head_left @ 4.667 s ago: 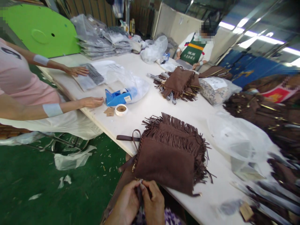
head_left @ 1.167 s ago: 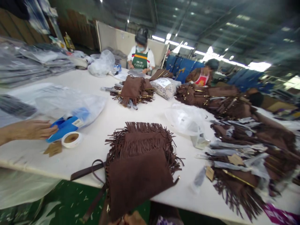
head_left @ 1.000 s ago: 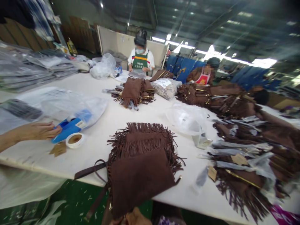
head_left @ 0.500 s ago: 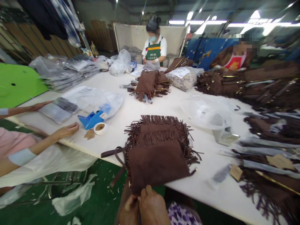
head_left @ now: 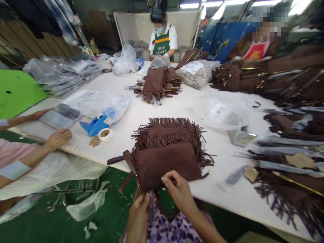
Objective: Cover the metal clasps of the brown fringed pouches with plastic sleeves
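Observation:
A brown suede-like fringed bag [head_left: 168, 165] lies flat in front of me, its near edge over the table's edge. Below that edge, my left hand [head_left: 140, 211] is closed, thumb and fingers pinching a thin grey strip [head_left: 151, 209] that hangs towards my lap. My right hand [head_left: 181, 190] is raised at the bag's near edge, fingers curled in a pinch with the thumb at the flap. Whatever those fingertips hold, if anything, is too small to make out. A brown strap [head_left: 129, 160] loops out at the bag's left side.
On the white table [head_left: 174, 109] stand a blue tape dispenser [head_left: 95, 125] and a tape roll [head_left: 105, 135]. More fringed bags [head_left: 291, 182] are heaped at right, others [head_left: 157, 81] further back. A co-worker's hands [head_left: 59, 139] are at left; two people work opposite.
My hands, earlier together at the bag's near edge, have parted. The right moved up and right onto the edge; the left stays low with the grey strip now showing. The co-worker's near hand shifted left.

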Action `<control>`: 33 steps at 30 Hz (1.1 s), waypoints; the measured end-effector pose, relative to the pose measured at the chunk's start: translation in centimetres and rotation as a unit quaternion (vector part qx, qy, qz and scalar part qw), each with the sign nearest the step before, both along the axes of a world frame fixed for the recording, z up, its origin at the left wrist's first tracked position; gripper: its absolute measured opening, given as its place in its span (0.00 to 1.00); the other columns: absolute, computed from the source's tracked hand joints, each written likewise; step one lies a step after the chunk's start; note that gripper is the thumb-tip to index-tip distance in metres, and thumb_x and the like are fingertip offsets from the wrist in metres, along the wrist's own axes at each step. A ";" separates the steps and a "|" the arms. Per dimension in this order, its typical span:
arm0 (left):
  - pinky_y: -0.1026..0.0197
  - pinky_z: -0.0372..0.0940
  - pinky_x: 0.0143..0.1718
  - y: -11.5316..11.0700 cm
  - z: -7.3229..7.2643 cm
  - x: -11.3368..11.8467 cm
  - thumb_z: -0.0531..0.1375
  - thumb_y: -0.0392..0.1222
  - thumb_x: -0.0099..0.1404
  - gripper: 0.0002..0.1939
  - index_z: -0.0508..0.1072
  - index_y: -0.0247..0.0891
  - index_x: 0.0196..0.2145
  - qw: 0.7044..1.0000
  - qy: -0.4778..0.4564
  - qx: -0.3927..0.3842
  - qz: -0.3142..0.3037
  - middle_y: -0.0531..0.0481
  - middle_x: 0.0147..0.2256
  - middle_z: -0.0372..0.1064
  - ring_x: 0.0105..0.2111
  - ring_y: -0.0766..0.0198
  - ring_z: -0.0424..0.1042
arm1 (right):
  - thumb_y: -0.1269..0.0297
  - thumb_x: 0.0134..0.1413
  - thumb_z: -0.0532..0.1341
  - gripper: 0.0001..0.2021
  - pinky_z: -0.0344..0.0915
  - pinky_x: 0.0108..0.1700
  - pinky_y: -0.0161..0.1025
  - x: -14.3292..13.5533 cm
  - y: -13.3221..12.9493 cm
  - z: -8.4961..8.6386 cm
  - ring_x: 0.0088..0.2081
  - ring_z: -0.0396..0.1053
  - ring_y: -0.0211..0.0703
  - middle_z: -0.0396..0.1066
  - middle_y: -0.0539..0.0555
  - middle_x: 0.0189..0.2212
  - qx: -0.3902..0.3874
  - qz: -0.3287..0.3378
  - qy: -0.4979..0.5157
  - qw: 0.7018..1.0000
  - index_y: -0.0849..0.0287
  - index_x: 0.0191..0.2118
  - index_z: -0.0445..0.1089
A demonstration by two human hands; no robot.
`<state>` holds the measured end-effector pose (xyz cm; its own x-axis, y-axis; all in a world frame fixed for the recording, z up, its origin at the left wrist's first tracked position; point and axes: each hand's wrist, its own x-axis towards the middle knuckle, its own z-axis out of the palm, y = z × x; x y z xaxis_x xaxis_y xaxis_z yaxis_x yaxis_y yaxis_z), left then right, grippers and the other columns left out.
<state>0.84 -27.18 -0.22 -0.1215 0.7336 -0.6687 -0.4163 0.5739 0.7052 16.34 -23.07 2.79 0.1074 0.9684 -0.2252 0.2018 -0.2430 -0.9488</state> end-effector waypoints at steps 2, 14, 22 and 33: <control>0.64 0.68 0.36 -0.1 -0.5 -0.2 0.71 0.47 0.52 0.20 0.77 0.32 0.38 0.999 -0.036 -0.005 -0.014 0.43 0.35 0.76 0.35 0.60 0.74 | 0.60 0.58 0.59 0.08 0.59 0.31 0.33 1.6 0.6 0.0 0.28 0.66 0.37 0.68 0.47 0.25 0.033 -0.009 -0.067 0.997 0.57 0.31 0.67; 0.48 0.71 0.44 1.6 -2.5 -1.1 0.66 0.30 0.56 0.07 0.74 0.31 0.34 0.967 -0.207 -0.138 -0.047 0.41 0.34 0.76 0.34 0.57 0.76 | 0.65 0.63 0.55 0.05 0.59 0.38 0.36 4.0 2.7 -4.2 0.35 0.68 0.41 0.68 0.49 0.33 0.130 0.057 -0.286 0.948 0.56 0.36 0.66; 0.44 0.70 0.47 2.7 -3.4 0.0 0.63 0.25 0.56 0.04 0.74 0.29 0.30 0.963 -0.236 -0.130 -0.005 0.44 0.28 0.75 0.28 0.61 0.74 | 0.65 0.67 0.49 0.09 0.59 0.41 0.38 3.9 4.5 -5.1 0.37 0.66 0.43 0.66 0.52 0.34 0.188 0.108 -0.404 0.889 0.57 0.38 0.65; 0.51 0.67 0.47 3.7 0.1 2.2 0.64 0.51 0.60 0.23 0.74 0.29 0.45 0.979 -0.032 0.028 -0.199 0.33 0.42 0.76 0.43 0.46 0.75 | 0.63 0.67 0.48 0.11 0.59 0.46 0.41 8.5 11.6 -5.5 0.40 0.64 0.46 0.65 0.55 0.35 0.221 0.084 -0.499 0.834 0.57 0.39 0.66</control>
<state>3.01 -23.52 -0.11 0.2222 0.7499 -0.6231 -0.2125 0.6609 0.7197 24.81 -11.51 -2.74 -0.1182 0.9533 0.2780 0.9401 0.1975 -0.2777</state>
